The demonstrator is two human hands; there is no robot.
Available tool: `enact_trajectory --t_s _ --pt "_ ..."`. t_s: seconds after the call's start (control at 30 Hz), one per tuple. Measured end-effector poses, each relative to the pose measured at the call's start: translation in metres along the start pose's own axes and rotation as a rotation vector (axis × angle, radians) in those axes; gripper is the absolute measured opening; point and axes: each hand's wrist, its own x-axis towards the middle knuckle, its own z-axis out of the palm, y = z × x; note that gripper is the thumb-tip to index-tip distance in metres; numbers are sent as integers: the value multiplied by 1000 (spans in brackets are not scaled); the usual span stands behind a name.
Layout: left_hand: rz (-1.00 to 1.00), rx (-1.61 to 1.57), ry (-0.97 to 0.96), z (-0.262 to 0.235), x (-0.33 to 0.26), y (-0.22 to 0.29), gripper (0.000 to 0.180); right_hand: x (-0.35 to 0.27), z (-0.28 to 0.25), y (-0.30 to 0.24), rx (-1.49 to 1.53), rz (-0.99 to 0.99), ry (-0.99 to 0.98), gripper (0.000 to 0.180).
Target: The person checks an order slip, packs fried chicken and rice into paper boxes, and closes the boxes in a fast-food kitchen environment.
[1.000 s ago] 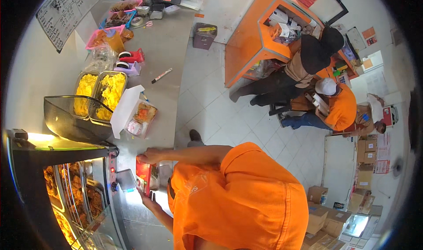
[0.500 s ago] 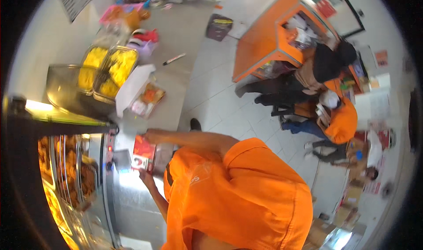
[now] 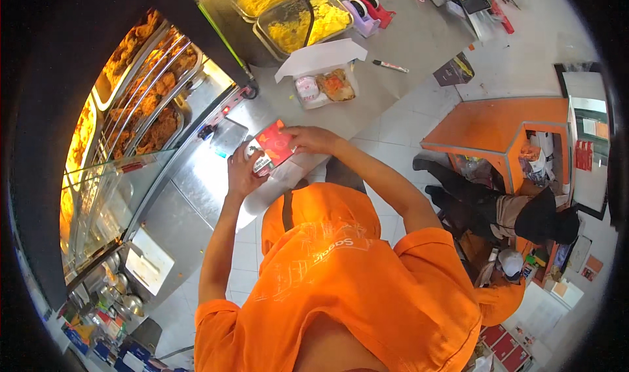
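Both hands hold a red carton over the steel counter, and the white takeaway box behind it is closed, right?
Not quite: in the head view the white takeaway box is open, lid up, food showing. The left hand and right hand do hold the red carton.

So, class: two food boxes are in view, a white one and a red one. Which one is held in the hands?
The red box: the left hand and right hand grip it, while the white box lies open on the steel counter, untouched.

Fast-food shop. Heated glass display case of fried chicken; right of it, steel surface with trays of yellow rice and open meal box.
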Motion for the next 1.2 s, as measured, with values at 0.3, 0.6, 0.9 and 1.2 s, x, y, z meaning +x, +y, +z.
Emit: enact_trajectory --t_s 0.3,0.6,0.9,1.2 --pt "7 -103 78 9 36 28 45 -63 -72 29 501 215 578 28" --pt "-112 -69 21 1 56 45 47 -66 -327 267 508 1045 693 41" --pt "-114 -21 62 7 56 47 39 -110 -240 314 955 572 970 22" --pt "-63 -132 110 22 35 14 48 -90 -84 87 317 671 902 21"
